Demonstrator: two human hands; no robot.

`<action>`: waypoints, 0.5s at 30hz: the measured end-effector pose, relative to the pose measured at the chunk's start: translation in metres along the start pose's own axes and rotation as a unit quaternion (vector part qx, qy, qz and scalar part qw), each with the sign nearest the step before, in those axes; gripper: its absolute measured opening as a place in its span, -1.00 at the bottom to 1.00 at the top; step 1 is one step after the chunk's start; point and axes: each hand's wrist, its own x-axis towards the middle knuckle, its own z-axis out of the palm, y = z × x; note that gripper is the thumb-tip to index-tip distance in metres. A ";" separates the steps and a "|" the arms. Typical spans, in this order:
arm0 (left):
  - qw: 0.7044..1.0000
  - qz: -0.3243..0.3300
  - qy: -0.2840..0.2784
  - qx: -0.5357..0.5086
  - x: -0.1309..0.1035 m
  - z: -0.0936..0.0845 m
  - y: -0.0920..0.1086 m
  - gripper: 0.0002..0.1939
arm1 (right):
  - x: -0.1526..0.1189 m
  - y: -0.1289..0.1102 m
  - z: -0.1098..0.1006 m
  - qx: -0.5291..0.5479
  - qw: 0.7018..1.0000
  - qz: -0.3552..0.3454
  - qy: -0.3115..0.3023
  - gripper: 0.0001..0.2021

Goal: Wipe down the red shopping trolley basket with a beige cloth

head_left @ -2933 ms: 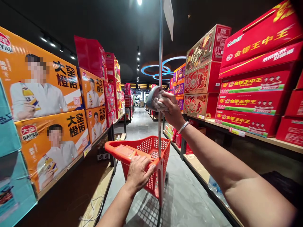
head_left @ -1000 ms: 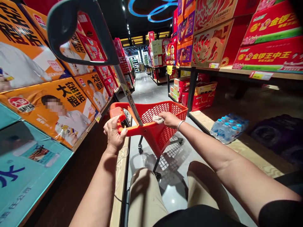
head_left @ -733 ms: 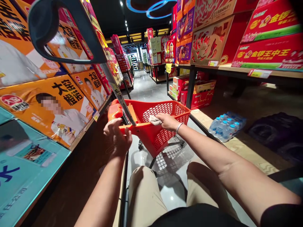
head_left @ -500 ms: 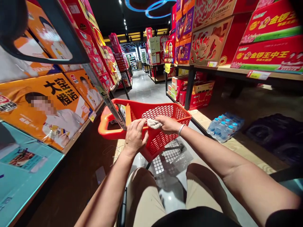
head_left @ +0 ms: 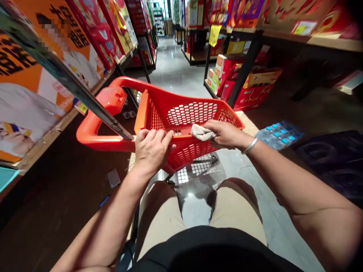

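Grey cloth (head_left: 202, 132) (partly inside right hand (head_left: 228, 135))

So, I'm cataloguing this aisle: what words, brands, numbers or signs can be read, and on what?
"大窑橙诺", smeared: farther orange carton, left.
"橙诺", smeared: nearer orange carton, left.
Too blurred to read: yellow sign, right price tag, left price tag, red box on the lower right shelf.
No readable text: red cart, cloth.
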 end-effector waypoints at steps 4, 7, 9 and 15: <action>0.999 -0.038 0.003 -0.016 0.004 0.007 -0.008 -0.76 | -0.002 0.001 0.002 -0.005 1.000 -0.018 0.002 -0.65; 0.994 -0.077 -0.025 -0.079 0.009 0.013 -0.022 -0.77 | -0.002 -0.001 0.009 -0.022 0.999 -0.024 0.022 -0.63; 0.988 -0.092 -0.039 -0.122 0.013 0.017 -0.032 -0.74 | -0.002 -0.007 0.015 -0.036 0.999 -0.023 0.033 -0.61; 0.993 -0.054 -0.052 -0.087 0.007 0.019 -0.050 -0.55 | -0.001 -0.029 0.015 0.019 1.000 -0.018 -0.001 -0.65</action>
